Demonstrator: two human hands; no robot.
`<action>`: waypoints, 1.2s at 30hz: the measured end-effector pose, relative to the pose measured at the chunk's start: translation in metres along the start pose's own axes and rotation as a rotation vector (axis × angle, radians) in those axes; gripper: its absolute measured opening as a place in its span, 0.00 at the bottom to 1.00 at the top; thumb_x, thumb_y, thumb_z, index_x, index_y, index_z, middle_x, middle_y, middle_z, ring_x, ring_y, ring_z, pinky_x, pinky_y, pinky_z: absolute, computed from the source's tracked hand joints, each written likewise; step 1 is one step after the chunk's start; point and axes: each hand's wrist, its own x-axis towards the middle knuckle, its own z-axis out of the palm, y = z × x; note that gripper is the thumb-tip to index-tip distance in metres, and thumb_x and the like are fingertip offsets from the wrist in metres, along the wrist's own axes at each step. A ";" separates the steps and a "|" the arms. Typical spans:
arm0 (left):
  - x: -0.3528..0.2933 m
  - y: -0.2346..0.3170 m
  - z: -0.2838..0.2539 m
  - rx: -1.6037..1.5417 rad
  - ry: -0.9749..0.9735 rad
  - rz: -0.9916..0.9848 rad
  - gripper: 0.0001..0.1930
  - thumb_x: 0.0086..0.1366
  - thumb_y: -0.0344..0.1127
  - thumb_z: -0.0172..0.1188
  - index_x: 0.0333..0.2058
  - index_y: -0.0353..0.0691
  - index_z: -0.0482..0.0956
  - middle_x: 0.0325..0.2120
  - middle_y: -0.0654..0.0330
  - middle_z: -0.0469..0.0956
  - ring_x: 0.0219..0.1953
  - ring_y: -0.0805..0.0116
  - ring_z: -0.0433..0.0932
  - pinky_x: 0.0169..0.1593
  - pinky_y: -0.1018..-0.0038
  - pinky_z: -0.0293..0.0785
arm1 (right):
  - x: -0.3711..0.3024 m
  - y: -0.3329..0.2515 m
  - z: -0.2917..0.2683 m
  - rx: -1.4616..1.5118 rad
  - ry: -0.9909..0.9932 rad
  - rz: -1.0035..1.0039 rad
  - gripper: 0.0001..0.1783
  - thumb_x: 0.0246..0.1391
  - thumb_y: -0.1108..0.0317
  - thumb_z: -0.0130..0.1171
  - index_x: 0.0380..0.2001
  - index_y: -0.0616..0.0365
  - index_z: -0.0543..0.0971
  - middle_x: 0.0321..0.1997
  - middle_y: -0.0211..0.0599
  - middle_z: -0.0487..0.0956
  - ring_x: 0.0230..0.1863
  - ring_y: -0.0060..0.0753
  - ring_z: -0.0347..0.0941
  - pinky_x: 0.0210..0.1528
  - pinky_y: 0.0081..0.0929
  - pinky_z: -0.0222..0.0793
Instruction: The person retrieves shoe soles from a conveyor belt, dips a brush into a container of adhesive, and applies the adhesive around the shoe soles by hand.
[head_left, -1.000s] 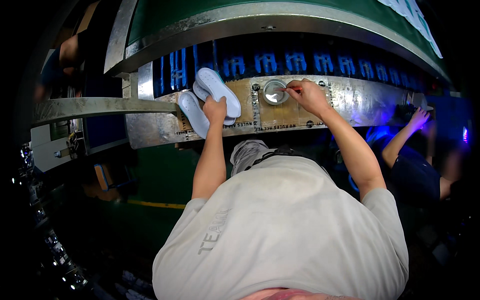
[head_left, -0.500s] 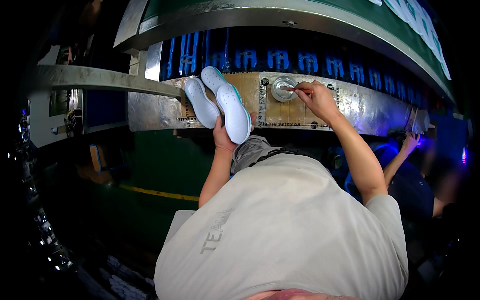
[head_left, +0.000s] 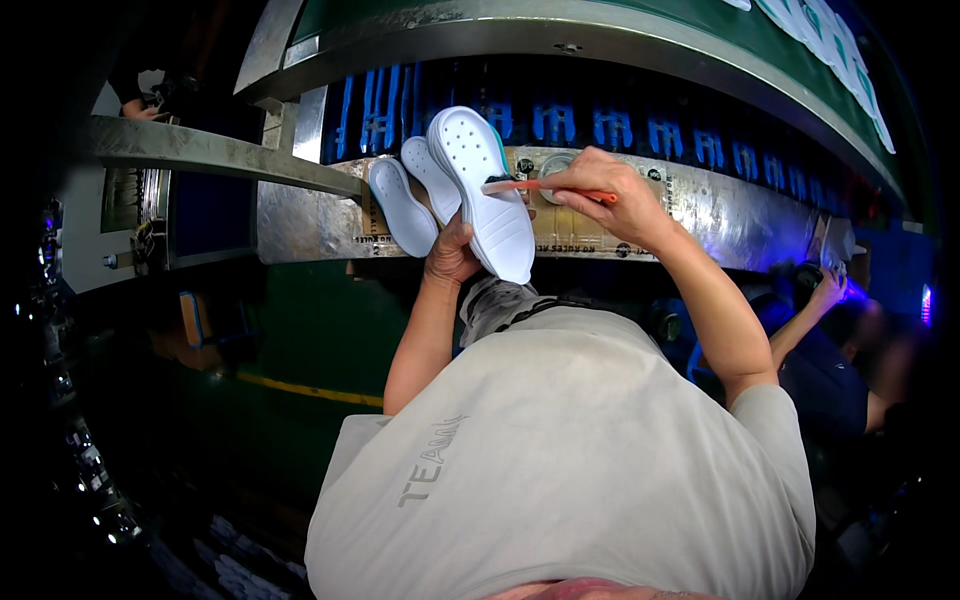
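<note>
My left hand [head_left: 455, 252] is closed round the lower left edge of a white shoe sole [head_left: 502, 232], lifted and tilted above the bench. The sole has small holes in its upper part and a teal edge on the right. My right hand [head_left: 612, 192] pinches a brush with a red handle [head_left: 527, 184], its dark bristles touching the middle of the sole. Partly behind that hand stands a clear round container [head_left: 556, 165]. Two more white soles lie left of the held one: one at the far left [head_left: 398, 212], another [head_left: 432, 180] partly covered by it.
The metal bench [head_left: 310, 220] has cardboard pieces [head_left: 590, 222] taped on it. Behind it runs a row of blue fittings [head_left: 610, 130] under a metal rail [head_left: 640, 30]. A metal bar [head_left: 230, 150] juts in from the left. A co-worker's hand [head_left: 828, 290] shows at right.
My right hand has brought the brush left from the clear container onto the sole. My left hand has raised one sole away from the others and turned it more toward me.
</note>
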 end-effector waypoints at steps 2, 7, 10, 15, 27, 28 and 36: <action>0.002 0.007 0.006 -0.003 -0.056 0.014 0.60 0.46 0.59 0.81 0.69 0.31 0.60 0.60 0.45 0.74 0.62 0.48 0.76 0.66 0.56 0.75 | -0.002 0.002 0.000 -0.019 0.069 -0.077 0.10 0.57 0.71 0.69 0.43 0.56 0.88 0.36 0.35 0.85 0.39 0.39 0.77 0.45 0.35 0.75; 0.011 0.028 0.007 0.131 -0.029 0.181 0.60 0.48 0.66 0.78 0.70 0.35 0.61 0.60 0.45 0.75 0.61 0.50 0.77 0.64 0.57 0.77 | -0.031 -0.019 -0.007 -0.035 0.024 -0.019 0.10 0.55 0.73 0.70 0.41 0.58 0.88 0.34 0.36 0.84 0.37 0.39 0.77 0.43 0.35 0.74; 0.018 0.037 0.000 0.185 -0.004 0.225 0.60 0.48 0.66 0.79 0.70 0.36 0.61 0.59 0.48 0.75 0.62 0.50 0.76 0.65 0.57 0.76 | -0.045 -0.035 0.003 0.048 0.045 0.039 0.09 0.56 0.71 0.70 0.41 0.56 0.89 0.31 0.38 0.83 0.35 0.39 0.76 0.40 0.36 0.75; 0.021 0.033 -0.003 0.200 0.017 0.242 0.60 0.49 0.65 0.79 0.72 0.39 0.58 0.59 0.50 0.76 0.62 0.53 0.76 0.65 0.57 0.75 | -0.047 -0.065 0.024 0.518 0.080 0.575 0.15 0.70 0.65 0.58 0.40 0.67 0.87 0.30 0.33 0.85 0.34 0.22 0.78 0.42 0.25 0.74; -0.003 0.026 0.014 0.421 0.081 0.228 0.62 0.56 0.65 0.75 0.76 0.38 0.50 0.61 0.58 0.69 0.63 0.64 0.70 0.66 0.66 0.68 | -0.006 -0.054 0.042 0.914 0.369 0.637 0.18 0.71 0.58 0.58 0.41 0.64 0.87 0.31 0.30 0.83 0.36 0.18 0.74 0.42 0.22 0.70; -0.005 0.028 0.016 0.407 0.091 0.238 0.60 0.59 0.66 0.72 0.77 0.38 0.48 0.62 0.57 0.69 0.63 0.64 0.70 0.66 0.66 0.68 | -0.005 -0.054 0.038 0.889 0.339 0.646 0.18 0.71 0.59 0.59 0.42 0.65 0.87 0.32 0.32 0.85 0.39 0.21 0.77 0.45 0.25 0.75; -0.042 0.067 0.041 -0.100 0.023 -0.352 0.41 0.75 0.64 0.40 0.67 0.27 0.66 0.46 0.34 0.80 0.40 0.45 0.86 0.35 0.55 0.89 | 0.018 -0.057 -0.035 0.176 -0.134 -0.054 0.11 0.58 0.69 0.70 0.45 0.53 0.89 0.38 0.35 0.87 0.41 0.33 0.80 0.47 0.32 0.78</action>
